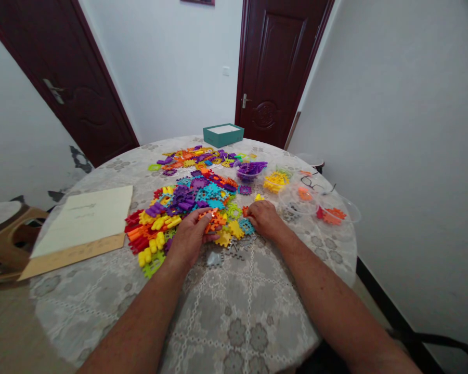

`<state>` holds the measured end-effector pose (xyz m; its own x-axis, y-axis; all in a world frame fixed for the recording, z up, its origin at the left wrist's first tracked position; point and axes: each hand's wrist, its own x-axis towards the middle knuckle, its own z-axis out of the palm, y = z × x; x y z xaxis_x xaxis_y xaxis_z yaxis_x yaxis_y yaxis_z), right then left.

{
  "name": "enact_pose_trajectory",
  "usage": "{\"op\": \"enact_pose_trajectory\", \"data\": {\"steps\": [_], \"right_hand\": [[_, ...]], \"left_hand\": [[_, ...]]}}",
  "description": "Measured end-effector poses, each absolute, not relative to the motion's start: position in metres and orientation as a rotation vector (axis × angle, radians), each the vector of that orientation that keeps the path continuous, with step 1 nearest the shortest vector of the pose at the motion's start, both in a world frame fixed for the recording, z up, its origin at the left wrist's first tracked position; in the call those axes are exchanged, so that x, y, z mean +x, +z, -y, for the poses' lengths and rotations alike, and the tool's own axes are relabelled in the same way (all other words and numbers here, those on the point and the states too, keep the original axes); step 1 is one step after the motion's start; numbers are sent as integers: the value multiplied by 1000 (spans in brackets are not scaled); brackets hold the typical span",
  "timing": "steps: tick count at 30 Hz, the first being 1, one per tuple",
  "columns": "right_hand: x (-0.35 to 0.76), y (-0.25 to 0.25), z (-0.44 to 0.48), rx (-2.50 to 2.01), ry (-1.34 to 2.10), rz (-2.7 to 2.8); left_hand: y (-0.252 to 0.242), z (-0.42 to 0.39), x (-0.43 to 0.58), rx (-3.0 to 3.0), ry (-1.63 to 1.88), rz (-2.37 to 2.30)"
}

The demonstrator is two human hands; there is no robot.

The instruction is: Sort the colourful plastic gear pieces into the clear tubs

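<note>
Near the front of a colourful pile, my left hand point(191, 231) is closed around several orange notched plastic building pieces point(214, 220), its thumb lying on top. My right hand point(263, 217) is at the right edge of the pile, fingers curled down and pinched on an orange-red building piece point(245, 211), mostly covered by the hand. Between the hands lie yellow pieces point(236, 229), a teal piece point(246, 226) and lime green pieces point(234, 210). Purple pieces point(184, 198) and blue pieces point(212, 192) are heaped behind. Grey pieces point(236, 249) lie flat in front.
Clear tubs hold purple pieces point(250, 169), yellow pieces point(276, 182) and orange pieces point(333, 215). Glasses point(314, 183) lie behind the tubs. A green box point(223, 136) stands at the far edge of the round table point(218, 322). A paper folder point(86, 218) lies left.
</note>
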<state>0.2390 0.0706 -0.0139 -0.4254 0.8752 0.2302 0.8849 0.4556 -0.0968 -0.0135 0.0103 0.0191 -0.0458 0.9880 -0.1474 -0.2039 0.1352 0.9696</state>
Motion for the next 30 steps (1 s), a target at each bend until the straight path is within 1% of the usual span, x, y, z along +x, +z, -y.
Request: {"op": "enact_pose_trajectory", "data": {"steps": [4, 6, 8, 10, 15, 17, 19, 22, 26, 30], "right_hand": [[235, -13, -72, -1554, -117, 2385], [234, -11, -72, -1556, -112, 2256], [234, -7, -69, -1506, -36, 2041], [231, -2, -65, -1429, 189, 1762], [210, 17, -46, -1061, 1177, 1153], [199, 20, -38, -945, 1402, 1056], [188, 19, -32, -926, 1527, 1044], [178, 13, -29, -1008, 1603, 1088], [172, 7, -31, -1150, 1570, 1152], [172, 12, -30, -1104, 1564, 1218]], "left_hand": [[21, -10, -14, 903, 1246, -1151], [22, -9, -13, 901, 1250, -1137], [22, -8, -13, 906, 1249, -1135], [22, -8, -12, 912, 1242, -1129], [21, -5, -10, 928, 1210, -1062], [20, -4, -10, 948, 1201, -1041], [20, -4, -9, 1002, 1176, -1041], [20, -4, -8, 1154, 1103, -1090], [23, -2, -7, 1417, 1021, -1248], [26, 0, -8, 1560, 971, -1361]]}}
